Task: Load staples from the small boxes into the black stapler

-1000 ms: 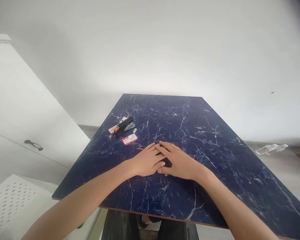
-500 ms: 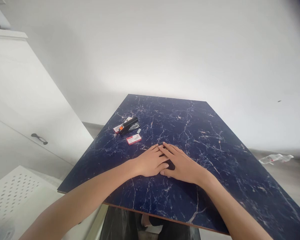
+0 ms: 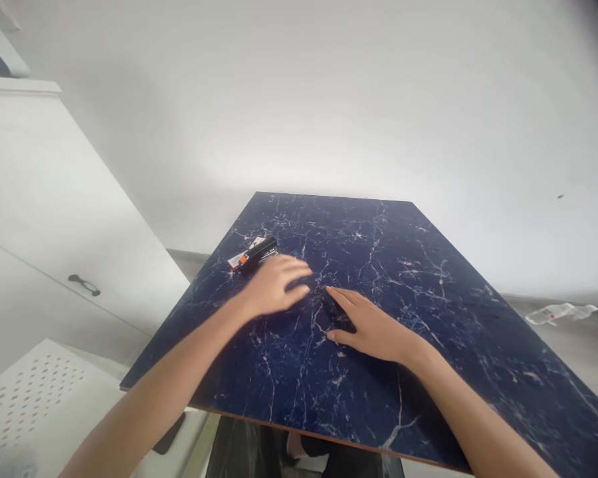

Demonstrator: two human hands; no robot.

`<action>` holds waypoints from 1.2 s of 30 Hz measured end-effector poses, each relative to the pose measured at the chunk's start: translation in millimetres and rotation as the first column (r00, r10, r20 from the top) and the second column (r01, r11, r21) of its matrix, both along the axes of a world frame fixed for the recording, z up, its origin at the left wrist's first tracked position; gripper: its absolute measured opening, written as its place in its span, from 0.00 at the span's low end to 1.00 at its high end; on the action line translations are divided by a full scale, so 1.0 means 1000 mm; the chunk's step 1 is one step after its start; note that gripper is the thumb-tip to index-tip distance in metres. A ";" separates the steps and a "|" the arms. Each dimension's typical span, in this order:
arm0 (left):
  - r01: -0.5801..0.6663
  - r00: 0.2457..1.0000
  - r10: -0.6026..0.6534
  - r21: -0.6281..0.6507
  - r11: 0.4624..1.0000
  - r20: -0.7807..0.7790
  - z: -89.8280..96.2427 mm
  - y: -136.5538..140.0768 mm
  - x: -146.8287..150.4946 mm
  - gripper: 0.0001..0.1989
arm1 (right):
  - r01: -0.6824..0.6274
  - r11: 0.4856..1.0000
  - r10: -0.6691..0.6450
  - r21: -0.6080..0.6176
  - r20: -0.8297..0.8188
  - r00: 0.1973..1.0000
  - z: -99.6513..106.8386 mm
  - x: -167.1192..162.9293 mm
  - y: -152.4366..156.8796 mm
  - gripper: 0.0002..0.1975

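My left hand (image 3: 279,284) hovers over the left part of the dark blue marbled table (image 3: 349,239), fingers apart and slightly blurred, holding nothing. Just beyond it lies a black stapler (image 3: 259,253) with an orange patch, resting across a small red-and-white box (image 3: 236,259). The second small box and the little pale piece beside it are hidden behind that hand. My right hand (image 3: 371,325) rests flat on the tabletop near the middle, thumb held away from the stretched fingers, with nothing in it.
At the left stands a white cabinet (image 3: 44,219) with a dark handle (image 3: 84,285). A white perforated stand (image 3: 34,392) is at the lower left. Beyond the table's right edge lies a clear plastic bottle (image 3: 561,313). A pale wall (image 3: 329,99) rises behind the table.
My left hand has come off my right hand and moved left and away from me towards the stapler, covering the nearer box. My right hand has stayed nearly in place.
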State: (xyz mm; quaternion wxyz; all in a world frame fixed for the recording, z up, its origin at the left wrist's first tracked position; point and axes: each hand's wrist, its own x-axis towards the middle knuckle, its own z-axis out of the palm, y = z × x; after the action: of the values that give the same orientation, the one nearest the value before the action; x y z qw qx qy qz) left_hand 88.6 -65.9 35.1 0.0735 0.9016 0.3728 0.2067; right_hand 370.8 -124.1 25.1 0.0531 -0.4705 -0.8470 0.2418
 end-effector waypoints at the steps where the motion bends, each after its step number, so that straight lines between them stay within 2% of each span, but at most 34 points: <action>1: -0.124 0.992 0.123 0.036 0.992 0.018 0.004 0.012 -0.019 0.24 | -0.005 1.000 0.005 0.006 0.004 1.000 0.000 0.000 0.000 0.46; 3: -0.335 0.942 0.334 0.053 0.941 0.023 0.006 0.034 -0.057 0.32 | -0.013 1.000 0.012 0.014 0.012 1.000 -0.001 0.000 0.001 0.43; 5: -0.425 0.905 0.426 -0.030 0.905 0.015 0.002 0.050 -0.085 0.38 | -0.011 1.000 0.010 0.016 0.017 1.000 -0.001 0.000 0.001 0.42; 7: -0.379 0.923 0.384 -0.127 0.917 0.022 -0.005 0.058 -0.096 0.40 | -0.011 1.000 0.010 0.017 0.024 1.000 -0.002 -0.001 0.000 0.41; 9: -0.309 0.944 0.323 -0.173 0.935 0.059 -0.012 0.061 -0.093 0.37 | -0.018 1.000 0.017 0.020 0.035 0.999 -0.002 -0.001 0.000 0.40; 13: -0.352 0.917 0.370 -0.135 0.926 0.151 -0.019 0.061 -0.073 0.26 | -0.029 0.999 0.028 0.034 0.042 0.999 -0.002 -0.001 0.000 0.40; 16: -0.330 0.922 0.347 -0.116 0.937 0.173 -0.020 0.057 -0.065 0.24 | -0.028 0.998 0.027 0.053 0.019 0.999 -0.002 -0.001 0.002 0.38; 19: -0.222 0.956 0.241 -0.123 0.967 0.169 -0.021 0.045 -0.052 0.26 | 0.000 0.996 0.003 0.085 -0.035 0.999 0.000 0.000 0.005 0.35; 22: -0.066 0.986 0.089 -0.162 0.985 0.138 -0.022 0.025 -0.023 0.28 | 0.080 0.988 -0.064 0.135 -0.124 0.990 0.002 0.001 0.008 0.30; 25: 0.094 0.993 -0.075 -0.228 0.969 0.089 -0.019 0.005 0.007 0.28 | 0.153 0.975 -0.116 0.162 -0.216 0.970 0.004 0.001 0.012 0.20; 27: 0.120 0.992 -0.110 -0.252 0.960 0.056 -0.015 -0.003 0.015 0.29 | 0.168 0.973 -0.124 0.159 -0.253 0.960 0.003 0.000 0.014 0.15; 32: 0.048 0.997 -0.024 -0.376 0.925 0.067 -0.005 0.006 -0.012 0.27 | 0.187 0.964 -0.126 0.189 -0.293 0.948 -0.004 -0.005 0.018 0.06; 36: 0.055 0.998 -0.048 -0.431 0.901 0.027 0.001 0.019 -0.034 0.26 | 0.194 0.956 -0.127 0.221 -0.287 0.950 -0.012 -0.010 0.022 0.05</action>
State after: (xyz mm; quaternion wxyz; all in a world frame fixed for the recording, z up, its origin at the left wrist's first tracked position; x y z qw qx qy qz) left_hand 54.6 -47.2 35.9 0.2797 0.8709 0.3846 0.1239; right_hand 360.8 -101.8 13.2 0.2456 -0.4907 -0.8138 0.1912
